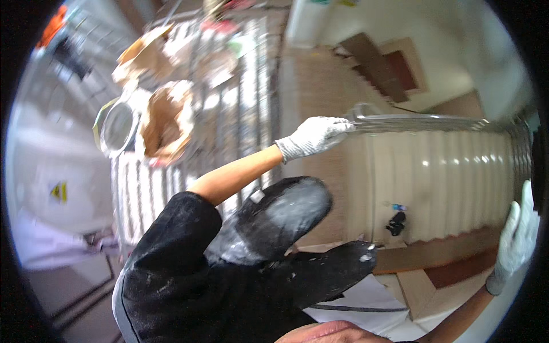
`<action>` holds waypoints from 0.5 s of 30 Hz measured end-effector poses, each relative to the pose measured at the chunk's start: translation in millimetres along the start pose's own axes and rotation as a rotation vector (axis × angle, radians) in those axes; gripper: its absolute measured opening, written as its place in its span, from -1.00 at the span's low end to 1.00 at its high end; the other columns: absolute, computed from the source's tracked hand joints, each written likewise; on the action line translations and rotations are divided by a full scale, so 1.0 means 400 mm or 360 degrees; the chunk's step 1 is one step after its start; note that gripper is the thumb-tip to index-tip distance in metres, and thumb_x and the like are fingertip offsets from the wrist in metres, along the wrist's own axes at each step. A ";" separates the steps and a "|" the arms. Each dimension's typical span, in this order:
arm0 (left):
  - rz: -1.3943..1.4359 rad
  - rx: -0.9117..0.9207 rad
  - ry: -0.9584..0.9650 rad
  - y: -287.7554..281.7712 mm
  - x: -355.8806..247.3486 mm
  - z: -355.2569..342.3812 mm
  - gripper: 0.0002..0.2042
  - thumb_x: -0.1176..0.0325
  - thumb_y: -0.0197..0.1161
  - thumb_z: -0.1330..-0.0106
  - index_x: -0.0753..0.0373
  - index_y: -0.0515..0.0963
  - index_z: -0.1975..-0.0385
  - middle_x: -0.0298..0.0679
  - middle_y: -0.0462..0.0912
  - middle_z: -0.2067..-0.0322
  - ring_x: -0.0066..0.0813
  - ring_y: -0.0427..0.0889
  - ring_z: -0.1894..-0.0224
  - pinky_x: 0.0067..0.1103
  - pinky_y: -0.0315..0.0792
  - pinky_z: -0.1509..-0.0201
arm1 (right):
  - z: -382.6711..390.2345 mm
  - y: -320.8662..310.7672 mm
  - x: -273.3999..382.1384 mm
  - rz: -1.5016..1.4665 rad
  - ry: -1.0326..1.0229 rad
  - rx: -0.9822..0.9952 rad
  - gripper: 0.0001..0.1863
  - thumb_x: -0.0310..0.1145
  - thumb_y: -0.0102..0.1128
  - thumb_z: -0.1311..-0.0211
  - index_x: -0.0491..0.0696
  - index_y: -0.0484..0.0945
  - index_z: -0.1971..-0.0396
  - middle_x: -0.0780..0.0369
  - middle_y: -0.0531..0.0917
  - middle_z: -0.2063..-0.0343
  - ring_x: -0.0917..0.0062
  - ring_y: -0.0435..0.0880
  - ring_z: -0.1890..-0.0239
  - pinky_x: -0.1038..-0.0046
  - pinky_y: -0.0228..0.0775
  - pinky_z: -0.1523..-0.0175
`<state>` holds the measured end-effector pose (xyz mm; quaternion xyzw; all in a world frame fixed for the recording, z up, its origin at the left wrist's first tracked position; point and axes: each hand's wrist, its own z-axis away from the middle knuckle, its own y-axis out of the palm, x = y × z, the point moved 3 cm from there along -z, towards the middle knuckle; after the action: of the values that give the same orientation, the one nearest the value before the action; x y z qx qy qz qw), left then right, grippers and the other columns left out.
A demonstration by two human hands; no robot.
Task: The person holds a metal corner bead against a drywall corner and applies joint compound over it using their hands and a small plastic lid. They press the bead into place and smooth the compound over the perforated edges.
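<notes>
My left hand (315, 138), in a white knitted glove, reaches out with its fingers closed around the near end of a silver metal rail (423, 122). The rail runs off to the right along a beige ribbed surface (452, 171). At the far right my right hand (514, 240), gloved the same way, has its fingers stretched out. It lies beside a dark upright edge (536, 171); whether the palm presses on it, I cannot tell. My knees, in dusty black trousers (286, 211), are bent between the two arms.
A ribbed metal platform (249, 97) on the left bears an open brown paper bag (167, 123) and a white bucket (118, 127). Brown boards (374, 63) lie at the back right. Below is a small black object (396, 223). Another person (66, 48) is at the far left.
</notes>
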<state>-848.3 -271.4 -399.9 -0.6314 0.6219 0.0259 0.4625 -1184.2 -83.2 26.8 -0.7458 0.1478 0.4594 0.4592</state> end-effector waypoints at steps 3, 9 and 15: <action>-0.0159 -0.0079 -0.0332 -0.101 0.067 0.343 -0.66 0.37 0.20 -0.39 0.09 0.58 -0.15 -0.13 0.68 -0.06 -0.07 0.70 0.01 -0.31 0.59 -0.09 | -0.226 0.141 0.364 -0.0626 -0.0052 -0.0134 -0.59 -0.42 0.26 -0.38 -0.03 0.59 -0.21 0.19 0.67 -0.16 0.33 0.62 -0.21 0.27 0.36 -0.40; -0.0300 -0.0373 -0.1230 -0.296 0.035 0.893 -0.70 0.39 0.28 -0.41 0.19 0.64 -0.11 -0.14 0.72 -0.03 -0.17 0.73 -0.04 -0.41 0.59 -0.12 | -0.579 0.340 0.985 -0.1682 -0.0344 -0.0303 -0.71 -0.35 0.33 -0.31 -0.01 0.69 -0.01 0.19 0.75 0.09 0.28 0.69 -0.01 0.23 0.47 -0.20; -0.0762 -0.0450 -0.1564 -0.332 0.274 1.118 -0.70 0.22 0.20 -0.47 0.17 0.63 -0.09 -0.11 0.71 -0.04 -0.07 0.66 -0.10 -0.32 0.52 -0.19 | -0.964 0.437 1.449 -0.2591 -0.0213 0.0185 -0.62 -0.12 0.21 -0.39 -0.10 0.70 0.02 0.04 0.73 0.04 0.21 0.70 -0.04 0.26 0.48 -0.19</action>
<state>-473.5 -106.2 -648.5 -0.7244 0.1633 0.2941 0.6017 -774.8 -376.5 -484.9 -0.5656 -0.4441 0.0172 0.6947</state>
